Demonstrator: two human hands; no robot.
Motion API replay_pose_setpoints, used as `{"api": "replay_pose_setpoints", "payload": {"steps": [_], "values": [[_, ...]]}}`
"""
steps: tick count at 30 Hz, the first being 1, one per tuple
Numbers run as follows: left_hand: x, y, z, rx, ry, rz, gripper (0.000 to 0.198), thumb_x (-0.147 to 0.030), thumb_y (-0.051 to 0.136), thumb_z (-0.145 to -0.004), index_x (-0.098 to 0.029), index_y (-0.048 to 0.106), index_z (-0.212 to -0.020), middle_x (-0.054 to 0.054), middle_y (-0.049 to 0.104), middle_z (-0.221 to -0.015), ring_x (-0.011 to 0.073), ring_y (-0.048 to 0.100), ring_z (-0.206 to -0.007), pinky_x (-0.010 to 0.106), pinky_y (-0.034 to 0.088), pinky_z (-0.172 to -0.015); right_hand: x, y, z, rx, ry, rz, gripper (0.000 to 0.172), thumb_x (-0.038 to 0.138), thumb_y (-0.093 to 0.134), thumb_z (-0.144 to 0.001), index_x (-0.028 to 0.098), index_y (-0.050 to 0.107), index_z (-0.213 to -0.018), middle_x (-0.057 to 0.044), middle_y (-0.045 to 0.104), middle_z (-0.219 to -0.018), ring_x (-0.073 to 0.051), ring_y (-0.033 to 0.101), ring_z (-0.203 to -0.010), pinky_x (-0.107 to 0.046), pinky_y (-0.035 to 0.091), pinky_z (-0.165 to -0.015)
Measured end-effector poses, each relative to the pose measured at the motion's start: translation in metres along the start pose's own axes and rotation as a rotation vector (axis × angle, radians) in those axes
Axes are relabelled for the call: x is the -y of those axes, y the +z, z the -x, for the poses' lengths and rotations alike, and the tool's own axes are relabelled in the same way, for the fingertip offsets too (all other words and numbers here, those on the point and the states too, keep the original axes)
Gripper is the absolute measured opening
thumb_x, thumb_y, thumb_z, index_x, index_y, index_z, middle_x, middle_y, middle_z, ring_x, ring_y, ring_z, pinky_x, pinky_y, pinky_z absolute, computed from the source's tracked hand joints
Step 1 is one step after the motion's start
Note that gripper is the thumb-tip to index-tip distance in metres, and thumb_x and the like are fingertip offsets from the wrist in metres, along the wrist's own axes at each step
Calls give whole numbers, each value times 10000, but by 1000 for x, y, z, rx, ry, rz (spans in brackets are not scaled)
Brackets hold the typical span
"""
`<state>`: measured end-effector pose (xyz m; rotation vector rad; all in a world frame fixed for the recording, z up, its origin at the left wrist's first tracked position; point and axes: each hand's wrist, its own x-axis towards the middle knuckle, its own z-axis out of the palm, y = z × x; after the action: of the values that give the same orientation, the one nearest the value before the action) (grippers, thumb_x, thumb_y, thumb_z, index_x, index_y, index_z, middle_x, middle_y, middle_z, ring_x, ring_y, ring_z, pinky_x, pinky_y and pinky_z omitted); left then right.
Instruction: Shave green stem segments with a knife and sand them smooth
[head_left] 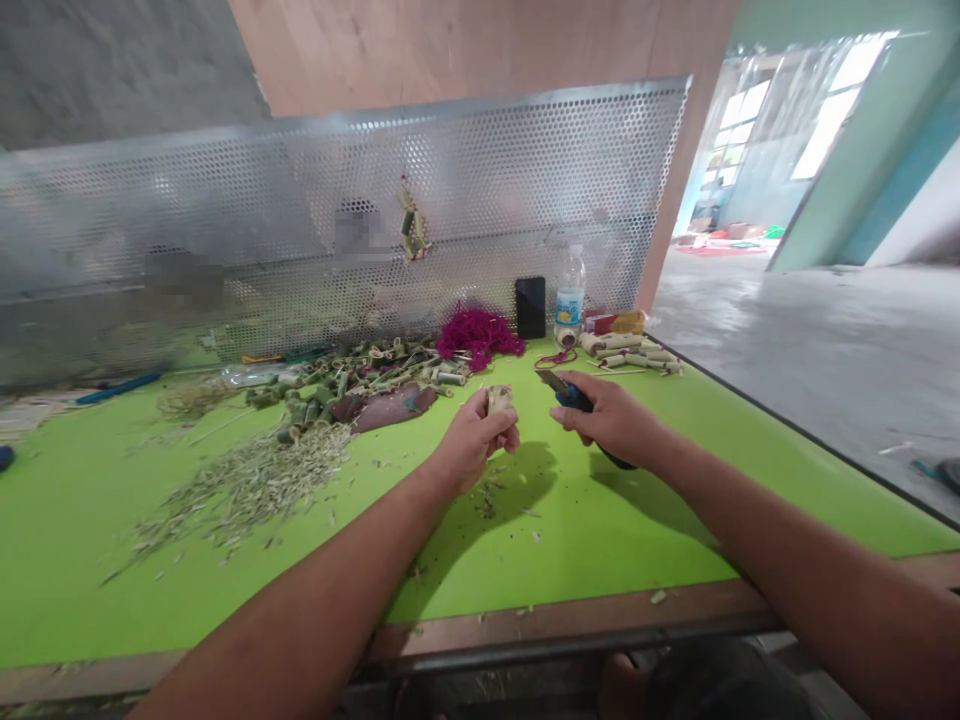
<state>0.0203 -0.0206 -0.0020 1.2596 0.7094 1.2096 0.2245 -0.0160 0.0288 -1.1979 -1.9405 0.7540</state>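
My left hand (476,440) is closed round a short pale piece of plant stalk (499,399), held above the green table top. Its lower part is hidden by my fingers. To its right, my right hand (616,415) grips a utility knife (570,393) with a dark handle and some blue on it. The blade end points up and to the left, toward the stalk piece but apart from it. Small shavings (489,495) lie on the table beneath my left hand.
Left of my hands lie a shavings heap (255,485), cut green stalk pieces (315,395) and a brown cloth-like piece (394,408). Behind are magenta string (480,335), a phone (530,307), a bottle (570,300) and pale stalk bundles (630,352). A perforated metal panel (510,170) closes the back.
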Motion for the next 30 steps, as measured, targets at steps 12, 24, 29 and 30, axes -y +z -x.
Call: {"api": "replay_pose_setpoints", "payload": {"steps": [12, 24, 29, 30], "values": [[13, 4, 0, 69, -48, -150, 464, -235, 609, -769, -173, 388, -1172, -31, 606, -584, 134, 583, -471, 224, 464, -482, -4, 26, 0, 59, 8, 743, 351, 525, 507, -830, 198, 633, -816, -40, 637, -708, -142, 482, -578, -255, 245, -519], [12, 11, -1, -2, -99, -402, 182, -193, 532, -762, -179, 436, -916, -86, 493, -502, 72, 426, -412, 177, 318, -423, -7, 33, 1, 68, 16, 806, 251, 354, 430, -883, 207, 633, -870, -51, 654, -744, -147, 508, -567, -259, 251, -509], [20, 14, -3, -41, -61, -424, 142, -193, 536, -758, -194, 414, -831, -103, 394, -528, 57, 359, -413, 174, 284, -400, -10, 33, 0, 83, 40, 771, 235, 229, 420, -851, 219, 637, -941, -43, 661, -749, -149, 530, -582, -246, 296, -528], [21, 14, -3, -48, -57, -429, 142, -199, 538, -759, -196, 413, -826, -100, 393, -539, 59, 360, -422, 175, 283, -398, -10, 32, 0, 85, 41, 776, 238, 227, 414, -852, 215, 639, -931, -47, 663, -747, -149, 532, -581, -248, 300, -528]]}}
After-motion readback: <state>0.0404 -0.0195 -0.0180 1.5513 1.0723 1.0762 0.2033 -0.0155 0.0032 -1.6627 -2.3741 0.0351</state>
